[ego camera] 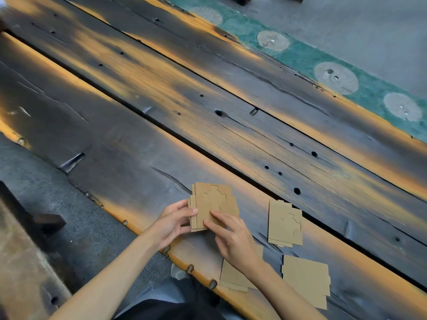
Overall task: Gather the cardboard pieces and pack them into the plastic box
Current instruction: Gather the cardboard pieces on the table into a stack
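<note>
A stack of brown cardboard pieces [213, 202] with curved die-cut lines is held just above the wooden table. My left hand [173, 224] grips the stack's left edge, thumb on top. My right hand [233, 239] presses its fingers on the stack's lower right corner. Three more small piles of cardboard lie on the table: one [285, 224] to the right of the held stack, one [306, 280] near the bottom right, one [233, 277] partly hidden under my right wrist. No plastic box is in view.
The worn, dark wooden table [208, 125] has long gaps between planks, several holes and an orange-edged near rim. A green strip [307, 61] with pale round patches runs along the far side. A grey floor and a dark block [34, 218] lie to the left.
</note>
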`<state>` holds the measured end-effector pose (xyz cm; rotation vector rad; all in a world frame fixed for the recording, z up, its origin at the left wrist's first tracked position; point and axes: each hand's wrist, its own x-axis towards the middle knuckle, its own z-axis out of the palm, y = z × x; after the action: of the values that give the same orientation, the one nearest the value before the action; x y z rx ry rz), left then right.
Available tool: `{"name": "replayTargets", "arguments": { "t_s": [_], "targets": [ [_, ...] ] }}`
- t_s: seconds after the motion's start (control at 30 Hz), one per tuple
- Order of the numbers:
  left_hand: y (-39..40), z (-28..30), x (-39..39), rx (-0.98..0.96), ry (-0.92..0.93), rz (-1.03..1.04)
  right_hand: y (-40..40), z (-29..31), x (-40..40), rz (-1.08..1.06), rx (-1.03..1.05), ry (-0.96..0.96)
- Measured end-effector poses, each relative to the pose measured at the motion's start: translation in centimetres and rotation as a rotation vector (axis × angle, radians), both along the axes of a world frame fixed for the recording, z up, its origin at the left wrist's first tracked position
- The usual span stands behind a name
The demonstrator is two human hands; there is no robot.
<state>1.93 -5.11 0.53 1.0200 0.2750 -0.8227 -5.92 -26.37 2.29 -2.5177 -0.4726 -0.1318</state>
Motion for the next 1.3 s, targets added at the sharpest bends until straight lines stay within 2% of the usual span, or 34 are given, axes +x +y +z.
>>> {"name": "replayTargets", "arguments": {
  "t_s": [0.43, 0.57, 0.67, 0.87, 1.0, 1.2, 1.3],
  "targets": [
    [-0.6, -0.9, -0.1, 0.207, -0.009, 0.017, -0.7, -0.1, -2.0, -0.087, 0.012, 0.136],
    [-0.8, -1.1, -0.7, 0.199, 0.005, -0.013, -1.4, 0.1, -2.8, -0.17, -0.105, 0.155],
    [-1.1, -1.2, -1.5, 0.153, 0.019, -0.044, -1.5, -0.3, -3.3, -0.15, -0.111, 0.162],
    [-1.1, -1.6, -2.8, 0.126, 0.057, -0.05, -1.6, -1.3, -4.0, -0.132, -0.26, 0.002],
    [-0.8, -1.7, -3.5, 0.114, 0.075, -0.058, -1.4, -2.2, -4.7, -0.087, -0.271, -0.078],
    [-0.7, -1.9, -4.1, 0.123, 0.059, -0.043, -0.7, -3.0, -4.9, -0.047, -0.294, -0.069],
    [-0.8, -1.9, -4.2, 0.167, 0.05, -0.017, -1.0, -3.3, -5.1, -0.037, -0.237, -0.047]
  ]
}}
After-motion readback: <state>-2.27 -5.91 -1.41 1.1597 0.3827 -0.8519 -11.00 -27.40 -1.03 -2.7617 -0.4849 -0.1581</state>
